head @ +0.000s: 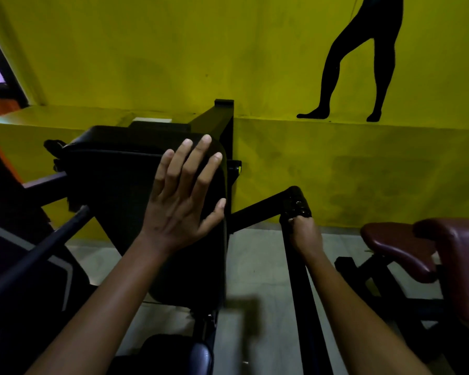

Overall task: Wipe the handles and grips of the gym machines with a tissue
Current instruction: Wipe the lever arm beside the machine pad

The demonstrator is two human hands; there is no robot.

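Handle grip (295, 203) sits right of centre in the frame, a black rubbery sleeve at the top of a dark upright bar, scuffed and a bit shiny on its end. Room first though: my view is mostly a yellow wall (146, 55) with a ledge across the middle, pale floor tiles (257, 255) at the bottom. Going left to right, a black pad (114, 169) fills centre-left, and my left hand (182, 196) lies flat on its right edge, fingers spread. Then my right hand (305, 234) is wrapped tight round the bar just under the grip. Can't tell if there's a tissue in it. Far right, a maroon seat (398, 247); upper right, painted black legs (363, 58) on the wall.
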